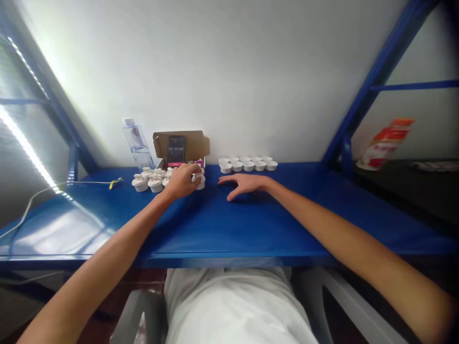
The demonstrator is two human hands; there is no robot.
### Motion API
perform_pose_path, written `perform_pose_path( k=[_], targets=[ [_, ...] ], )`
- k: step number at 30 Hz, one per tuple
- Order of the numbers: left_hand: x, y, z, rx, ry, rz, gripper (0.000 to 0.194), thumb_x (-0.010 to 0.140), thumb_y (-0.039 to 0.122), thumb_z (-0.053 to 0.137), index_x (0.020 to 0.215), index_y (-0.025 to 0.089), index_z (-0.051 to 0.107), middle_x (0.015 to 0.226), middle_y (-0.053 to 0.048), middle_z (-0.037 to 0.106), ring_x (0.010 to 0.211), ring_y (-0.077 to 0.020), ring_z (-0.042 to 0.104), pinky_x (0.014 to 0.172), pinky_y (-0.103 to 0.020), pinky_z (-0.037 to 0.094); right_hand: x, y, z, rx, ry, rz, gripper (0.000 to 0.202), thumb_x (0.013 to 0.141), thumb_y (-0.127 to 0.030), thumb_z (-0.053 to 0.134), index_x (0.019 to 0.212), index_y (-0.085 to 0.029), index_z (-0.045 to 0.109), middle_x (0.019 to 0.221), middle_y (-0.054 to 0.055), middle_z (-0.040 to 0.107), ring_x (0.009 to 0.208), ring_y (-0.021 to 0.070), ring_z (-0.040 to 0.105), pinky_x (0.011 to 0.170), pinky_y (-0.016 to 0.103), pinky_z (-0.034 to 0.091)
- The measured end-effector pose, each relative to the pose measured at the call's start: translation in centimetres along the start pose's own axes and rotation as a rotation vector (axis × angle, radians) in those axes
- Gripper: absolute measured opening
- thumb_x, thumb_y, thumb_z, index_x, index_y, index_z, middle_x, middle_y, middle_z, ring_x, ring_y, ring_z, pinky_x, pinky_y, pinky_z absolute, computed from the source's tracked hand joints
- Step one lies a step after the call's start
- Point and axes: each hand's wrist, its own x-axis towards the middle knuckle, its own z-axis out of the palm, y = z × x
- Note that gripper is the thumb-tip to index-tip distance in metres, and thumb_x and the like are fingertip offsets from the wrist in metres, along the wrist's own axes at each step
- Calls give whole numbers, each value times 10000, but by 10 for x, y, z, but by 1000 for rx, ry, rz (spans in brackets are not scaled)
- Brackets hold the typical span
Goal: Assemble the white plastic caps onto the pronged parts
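**Left hand on a white cap, right hand flat on the table**

My left hand (184, 180) is stretched out to the far side of the blue table (215, 229), fingers curled around one small white cap (199, 181) at the right end of a cluster of white caps (150, 180). My right hand (247, 184) lies palm down on the table just beside it, fingers spread, holding nothing. Behind my right hand, near the wall, stands a neat double row of white cups (248, 164). Behind the cluster an open cardboard box (181, 145) props up a dark phone (176, 150), and a clear water bottle (137, 143) leans to its left. A white cable (86, 182) trails off along the table's left side.
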Motion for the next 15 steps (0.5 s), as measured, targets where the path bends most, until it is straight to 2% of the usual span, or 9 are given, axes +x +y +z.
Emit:
perform_pose_path(
  k=[7,15],
  targets=[
    [0,1,-2,-17,-4,-4,203,852,317,565,984,207,673,1035,-83,747,975,-275,672,843,-380,494,0,0,2,-89,-32,-5,898,611,-506,925,1429,-271,640,1561,57,527,1424,347,512,1210,417,396],
    [0,1,-2,-27,-10,3,206,841,321,559,978,208,664,1006,-77,736,912,-257,670,786,-356,485,0,-1,0,-133,-50,-7,907,617,-526,919,1439,-273,631,1559,52,523,1432,357,502,1218,425,388]
  ],
)
